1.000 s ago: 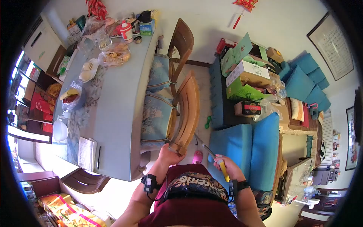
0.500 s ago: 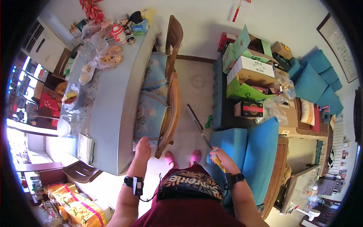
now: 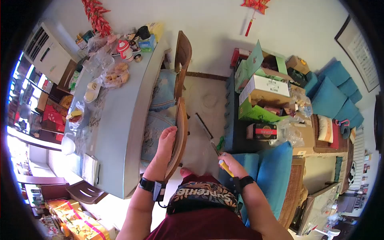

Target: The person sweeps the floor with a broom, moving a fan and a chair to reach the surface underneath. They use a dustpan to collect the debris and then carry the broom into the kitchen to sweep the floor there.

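My right hand [image 3: 232,164] is closed round the yellow grip of a long-handled flat mop [image 3: 214,147]. Its shaft slants forward and left, and the narrow dark head [image 3: 203,126] is down at the floor. Over the seat of the nearer wooden chair [image 3: 182,140], my left hand [image 3: 166,141] is raised with loosely bent fingers and nothing visible in it. Its fingertips are close beside the curved chair back; whether they touch it I cannot tell. A blue patterned cushion [image 3: 154,134] covers that seat.
A long table [image 3: 114,132] with bags and jars runs along the left. Another chair [image 3: 183,52] stands farther along it. Right of the floor strip [image 3: 200,94] are a blue padded seat [image 3: 276,172], open cartons [image 3: 266,94] and a green object [image 3: 221,143] on the floor.
My left hand has moved forward and right, over the chair seat towards its back. The chairs appear lower in view. My right hand keeps hold of the mop, which has shifted slightly left.
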### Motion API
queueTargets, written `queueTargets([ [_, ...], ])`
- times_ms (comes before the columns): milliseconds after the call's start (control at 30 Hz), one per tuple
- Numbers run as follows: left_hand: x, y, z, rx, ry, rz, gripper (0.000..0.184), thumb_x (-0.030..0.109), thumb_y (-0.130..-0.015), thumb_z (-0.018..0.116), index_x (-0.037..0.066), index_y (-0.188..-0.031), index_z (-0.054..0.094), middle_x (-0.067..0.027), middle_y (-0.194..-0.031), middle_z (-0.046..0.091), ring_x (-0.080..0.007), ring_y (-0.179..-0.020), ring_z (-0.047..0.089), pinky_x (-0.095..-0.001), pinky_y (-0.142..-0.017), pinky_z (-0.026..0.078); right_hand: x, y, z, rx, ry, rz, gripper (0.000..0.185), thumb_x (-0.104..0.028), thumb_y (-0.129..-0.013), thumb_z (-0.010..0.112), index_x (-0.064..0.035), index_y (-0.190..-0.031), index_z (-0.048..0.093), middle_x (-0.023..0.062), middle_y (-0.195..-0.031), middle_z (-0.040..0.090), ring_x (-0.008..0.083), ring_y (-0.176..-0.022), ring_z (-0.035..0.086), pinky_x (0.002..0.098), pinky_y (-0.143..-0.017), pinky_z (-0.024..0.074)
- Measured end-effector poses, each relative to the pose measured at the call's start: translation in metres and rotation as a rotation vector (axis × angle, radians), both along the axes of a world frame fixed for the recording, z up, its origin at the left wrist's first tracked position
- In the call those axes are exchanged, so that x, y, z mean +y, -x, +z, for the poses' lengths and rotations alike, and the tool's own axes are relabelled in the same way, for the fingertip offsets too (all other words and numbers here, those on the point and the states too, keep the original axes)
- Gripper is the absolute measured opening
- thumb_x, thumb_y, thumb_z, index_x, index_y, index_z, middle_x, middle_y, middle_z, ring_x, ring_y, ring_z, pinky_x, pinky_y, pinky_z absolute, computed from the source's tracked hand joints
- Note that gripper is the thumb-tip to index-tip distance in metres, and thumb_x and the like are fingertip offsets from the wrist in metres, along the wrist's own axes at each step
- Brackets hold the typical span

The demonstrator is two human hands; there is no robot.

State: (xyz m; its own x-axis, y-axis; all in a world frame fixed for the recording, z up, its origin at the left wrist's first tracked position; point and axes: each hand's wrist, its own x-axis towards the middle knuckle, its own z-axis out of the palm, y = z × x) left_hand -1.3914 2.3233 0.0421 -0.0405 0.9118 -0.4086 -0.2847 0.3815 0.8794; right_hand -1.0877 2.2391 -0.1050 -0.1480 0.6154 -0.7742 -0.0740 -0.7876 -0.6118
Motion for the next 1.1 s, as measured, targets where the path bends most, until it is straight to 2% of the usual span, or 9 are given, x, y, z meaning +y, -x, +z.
queueTargets([
  [133,0.029,-0.007,-0.004,-0.067,-0.038,0.004,0.023,0.019,-0.086,0.052,0.009,-0.106,0.053,0.0027,-0.102,0.053,-0.0075,-0.097,0.046,-0.024,-0.086,0.033,0.032,0.002,0.01,-0.112,-0.021,0.091,0.036,-0.017,-0.077,0.057,-0.0082,-0.111,0.046,0.0061,-0.062,0.054,0.0162,-0.047,0.05,0.0285,-0.04,0.0398],
  [300,0.062,-0.015,0.004,0.103,-0.043,0.07,0.025,0.008,-0.087,0.049,0.002,-0.111,0.048,-0.0043,-0.106,0.052,-0.013,-0.101,0.047,-0.0243,-0.088,0.035,0.081,0.003,0.014,0.083,-0.062,-0.008,0.032,-0.021,-0.083,0.055,-0.0079,-0.111,0.047,0.0025,-0.066,0.053,0.0133,-0.048,0.05,0.0256,-0.041,0.0394],
  [433,0.091,-0.03,0.003,0.198,-0.09,0.153,0.036,0.002,-0.084,0.049,0.001,-0.118,0.039,-0.0104,-0.123,0.042,-0.0197,-0.12,0.035,-0.0293,-0.099,0.027,0.139,0.001,-0.025,0.069,-0.047,0.007,0.028,-0.021,-0.086,0.053,-0.0053,-0.11,0.05,0.001,-0.067,0.054,0.012,-0.052,0.051,0.0259,-0.043,0.0398],
  [500,0.108,-0.037,-0.001,0.221,-0.104,0.174,0.041,-0.001,-0.083,0.049,0.001,-0.121,0.035,-0.0127,-0.128,0.037,-0.022,-0.126,0.029,-0.031,-0.102,0.023,0.169,-0.004,-0.054,-0.105,-0.19,0.155,0.027,-0.02,-0.086,0.053,-0.0038,-0.107,0.051,0.0015,-0.069,0.055,0.0127,-0.053,0.053,0.0263,-0.045,0.0404],
  [633,0.145,-0.056,-0.01,0.379,-0.115,0.235,0.041,-0.001,-0.083,0.049,0.0,-0.121,0.036,-0.0133,-0.126,0.038,-0.0221,-0.123,0.032,-0.0312,-0.101,0.023,0.215,-0.007,-0.181,-0.296,-0.284,0.213,0.024,-0.017,-0.086,0.051,-0.0015,-0.105,0.053,0.0047,-0.075,0.059,0.0145,-0.061,0.057,0.0284,-0.052,0.0438],
  [800,0.178,-0.076,-0.034,0.463,-0.078,0.306,0.037,0.001,-0.082,0.05,0.002,-0.118,0.042,-0.0123,-0.118,0.045,-0.0205,-0.114,0.041,-0.0308,-0.097,0.029,0.261,-0.027,-0.164,-0.515,-0.212,0.194,0.033,-0.022,-0.083,0.055,-0.0019,-0.109,0.054,0.0118,-0.082,0.062,0.0214,-0.075,0.061,0.0329,-0.064,0.0459],
  [900,0.186,-0.082,-0.023,0.611,0.119,0.164,0.03,0.004,-0.081,0.051,0.004,-0.111,0.049,-0.0115,-0.109,0.051,-0.0217,-0.104,0.048,-0.0317,-0.09,0.037,0.276,-0.054,-0.167,-0.69,-0.348,0.289,0.036,-0.026,-0.081,0.056,-0.0028,-0.11,0.054,0.0143,-0.085,0.063,0.0247,-0.078,0.061,0.034,-0.065,0.046],
  [1000,0.18,-0.069,-0.046,0.944,0.011,0.01,0.024,0.006,-0.08,0.053,0.004,-0.104,0.052,-0.0122,-0.102,0.055,-0.0249,-0.097,0.052,-0.0333,-0.082,0.041,0.297,-0.087,-0.158,-0.836,-0.381,0.303,0.033,-0.026,-0.081,0.056,-0.004,-0.106,0.056,0.0148,-0.085,0.062,0.0259,-0.076,0.061,0.0345,-0.064,0.0459],
  [1100,0.181,-0.075,-0.039,1.03,0.052,-0.019,0.023,0.006,-0.079,0.054,0.003,-0.102,0.051,-0.0144,-0.103,0.054,-0.0296,-0.097,0.051,-0.0351,-0.082,0.042,0.332,-0.117,-0.161,-0.65,-0.26,-0.049,0.033,-0.025,-0.08,0.053,-0.0017,-0.103,0.057,0.0201,-0.093,0.061,0.0309,-0.084,0.06,0.037,-0.071,0.0458],
])
